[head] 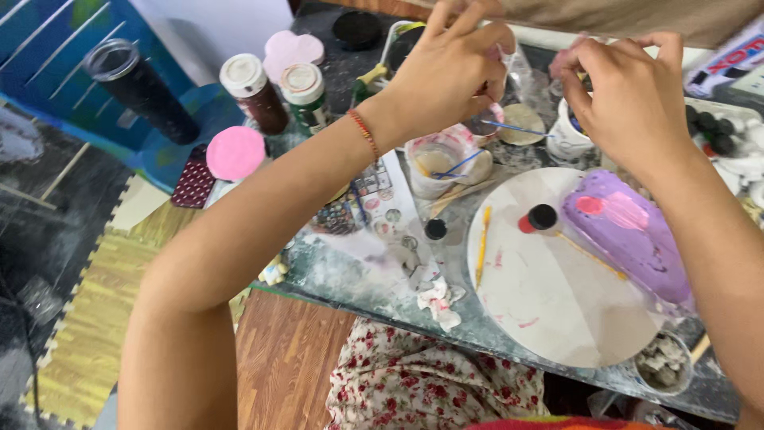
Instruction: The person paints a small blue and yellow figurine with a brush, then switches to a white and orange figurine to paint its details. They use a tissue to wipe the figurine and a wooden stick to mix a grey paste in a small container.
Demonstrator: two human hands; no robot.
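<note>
My left hand (450,68) is raised over the table's far side, its fingers pinched on a small clear packet (509,68) near a thin blue stick (513,128). A red thread bracelet circles that wrist. My right hand (629,91) hovers beside it with fingers curled around a small white pot (567,137); what it grips is partly hidden. Below them lies a round white board (541,295) carrying a purple-painted heart-shaped piece (633,231) with pink dabs, a small red bottle with a black cap (538,218) and a yellow brush (482,243).
A white cup of water with brushes (434,163) stands left of the board. Two lidded paint jars (255,91), a dark tumbler (139,87), pink foam shapes (235,153), a crumpled tissue (438,302) and a small tub (664,362) crowd the paint-smeared tabletop (350,263).
</note>
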